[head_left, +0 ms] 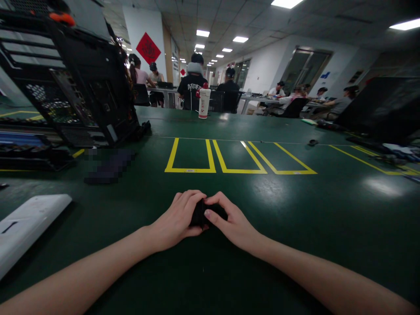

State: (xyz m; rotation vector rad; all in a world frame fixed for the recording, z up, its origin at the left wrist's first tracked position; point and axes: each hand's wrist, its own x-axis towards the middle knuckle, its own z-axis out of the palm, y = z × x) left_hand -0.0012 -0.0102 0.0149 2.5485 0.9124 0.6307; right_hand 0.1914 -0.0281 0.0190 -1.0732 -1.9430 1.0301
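Low over the green table, both hands close around a small black object. My left hand grips it from the left, fingers curled over the top and thumb along the near side. From the right, my right hand pinches it between thumb and bent forefinger. Fingers cover much of the object, and its dark surface blends with the shadow, so its kind cannot be made out. Beyond the hands, yellow tape outlines mark the tabletop.
An open black computer case stands at the far left, with a blurred dark item before it. A white device lies near left. A white cup stands at the far edge. A dark monitor-like panel is at right. People sit beyond.
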